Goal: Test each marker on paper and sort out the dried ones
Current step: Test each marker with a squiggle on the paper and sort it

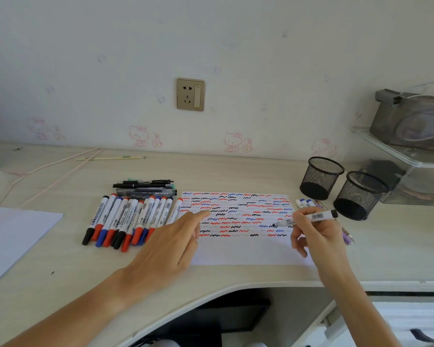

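White paper [248, 251] carries rows of red, blue and black squiggles; the markers [125, 221] beside it show red, blue and black caps; two black mesh cups [341, 186] on a pale beige worktop [60, 259].

left hand [172, 242]: bare, no glove, no ring visible
right hand [316, 234]: bare, no glove, no ring visible
left forearm [80, 304]: bare up to the frame edge, no sleeve, no watch or band at the wrist
right forearm [356, 304]: bare up to the frame edge, no sleeve, slim wrist without watch or band
nails: short, unpainted where they show
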